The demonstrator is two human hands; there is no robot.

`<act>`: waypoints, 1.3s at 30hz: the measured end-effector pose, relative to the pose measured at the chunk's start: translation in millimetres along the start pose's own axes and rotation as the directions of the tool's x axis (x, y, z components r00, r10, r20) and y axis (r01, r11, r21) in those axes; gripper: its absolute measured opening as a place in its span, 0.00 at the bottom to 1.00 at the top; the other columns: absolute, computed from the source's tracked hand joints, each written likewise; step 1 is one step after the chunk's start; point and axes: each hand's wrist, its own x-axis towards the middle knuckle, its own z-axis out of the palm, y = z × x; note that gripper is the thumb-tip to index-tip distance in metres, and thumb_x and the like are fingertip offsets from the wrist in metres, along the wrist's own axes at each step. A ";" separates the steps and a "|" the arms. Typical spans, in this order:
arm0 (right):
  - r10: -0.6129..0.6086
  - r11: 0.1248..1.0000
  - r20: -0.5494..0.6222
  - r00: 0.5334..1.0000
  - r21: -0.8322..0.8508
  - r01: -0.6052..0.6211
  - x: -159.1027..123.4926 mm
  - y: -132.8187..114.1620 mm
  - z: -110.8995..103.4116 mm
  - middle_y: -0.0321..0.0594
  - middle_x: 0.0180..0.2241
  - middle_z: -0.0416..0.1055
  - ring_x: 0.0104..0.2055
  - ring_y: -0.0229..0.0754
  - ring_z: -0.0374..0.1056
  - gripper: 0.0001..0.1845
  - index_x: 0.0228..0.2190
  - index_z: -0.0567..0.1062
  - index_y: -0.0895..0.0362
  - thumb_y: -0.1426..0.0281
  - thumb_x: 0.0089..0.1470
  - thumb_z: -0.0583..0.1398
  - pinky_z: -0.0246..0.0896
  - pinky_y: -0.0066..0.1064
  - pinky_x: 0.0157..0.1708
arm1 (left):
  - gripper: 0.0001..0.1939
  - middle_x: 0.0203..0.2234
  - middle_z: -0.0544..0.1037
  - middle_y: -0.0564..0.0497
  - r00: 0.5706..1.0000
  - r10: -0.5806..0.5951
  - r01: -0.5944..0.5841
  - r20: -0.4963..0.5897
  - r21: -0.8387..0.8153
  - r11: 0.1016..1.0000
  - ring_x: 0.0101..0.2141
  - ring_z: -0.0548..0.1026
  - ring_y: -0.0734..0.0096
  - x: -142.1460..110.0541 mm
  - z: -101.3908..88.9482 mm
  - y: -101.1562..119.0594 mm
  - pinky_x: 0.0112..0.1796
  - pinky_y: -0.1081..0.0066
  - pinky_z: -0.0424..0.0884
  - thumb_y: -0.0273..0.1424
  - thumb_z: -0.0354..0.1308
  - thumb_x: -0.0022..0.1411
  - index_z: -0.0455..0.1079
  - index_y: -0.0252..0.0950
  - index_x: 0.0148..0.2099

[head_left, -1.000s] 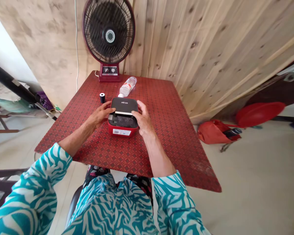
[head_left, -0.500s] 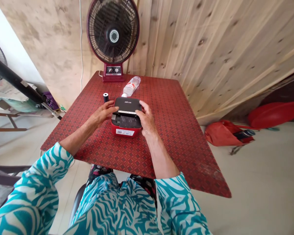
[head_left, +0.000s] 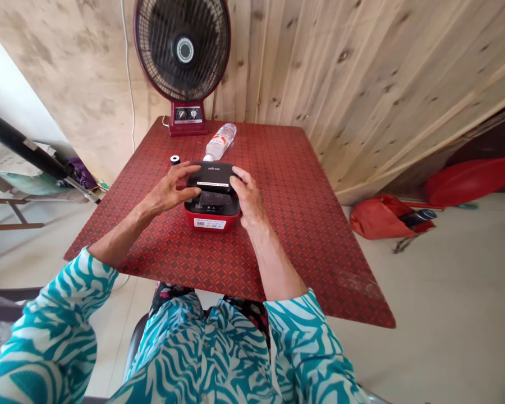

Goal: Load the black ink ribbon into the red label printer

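Observation:
A small label printer (head_left: pixel 212 221), red below and black above, sits on the table between my hands. Its black lid (head_left: pixel 212 171) is raised at the front edge, showing a dark opening under it. My left hand (head_left: pixel 170 188) is spread at the printer's left side, fingertips at the lid's edge and thumb by the front left corner of the opening. On the right side, my right hand (head_left: pixel 252 202) grips the printer, with thumb and forefinger at the lid's edge. A small dark roll (head_left: pixel 175 160) with a white core stands just beyond my left fingers.
Behind the printer, a clear plastic bottle (head_left: pixel 221 141) lies on its side. A maroon fan (head_left: pixel 185 120) stands at the far edge of the red patterned table (head_left: pixel 303 252), against a wooden wall. A red bag (head_left: pixel 376 217) lies on the floor to the right.
My left thumb has slid off the lid's front corner down to the edge of the opening. The left fingers are more spread. My view has shifted slightly; my right hand stays at the printer.

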 end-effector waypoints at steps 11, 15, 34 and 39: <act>-0.191 0.979 0.080 0.978 -0.050 0.195 16.1 -19.8 -10.0 0.40 0.57 0.65 0.66 0.50 0.59 0.27 0.51 0.74 0.43 0.48 0.52 0.64 0.58 0.52 0.67 | 0.17 0.42 0.81 0.47 0.988 0.084 -0.064 -0.127 0.154 0.986 0.45 0.77 0.60 38.1 0.3 16.2 0.49 0.65 0.71 0.35 0.66 0.58 0.78 0.37 0.50; -0.262 0.957 0.107 0.959 -0.100 0.272 34.8 -24.7 -14.3 0.38 0.54 0.68 0.61 0.49 0.62 0.20 0.46 0.76 0.43 0.49 0.53 0.63 0.59 0.52 0.65 | 0.18 0.33 0.80 0.48 0.978 0.062 -0.046 -0.199 0.083 0.996 0.41 0.78 0.60 41.3 -2.9 18.7 0.42 0.68 0.71 0.40 0.68 0.58 0.76 0.37 0.48; -0.296 0.948 0.071 0.953 -0.100 0.302 50.1 -20.1 -8.2 0.35 0.51 0.73 0.60 0.48 0.64 0.15 0.45 0.76 0.43 0.52 0.58 0.59 0.59 0.53 0.65 | 0.12 0.31 0.80 0.49 0.995 -0.039 0.047 -0.096 0.084 0.995 0.38 0.78 0.59 41.6 25.8 10.2 0.41 0.62 0.74 0.34 0.68 0.52 0.77 0.36 0.39; -0.306 0.944 0.072 0.949 -0.110 0.312 51.9 -20.9 -8.8 0.36 0.51 0.74 0.60 0.49 0.64 0.16 0.44 0.76 0.44 0.52 0.58 0.59 0.58 0.53 0.65 | 0.16 0.30 0.80 0.49 0.994 -0.104 0.105 -0.013 0.135 0.985 0.34 0.77 0.62 39.3 14.4 3.0 0.38 0.65 0.74 0.27 0.69 0.45 0.80 0.35 0.40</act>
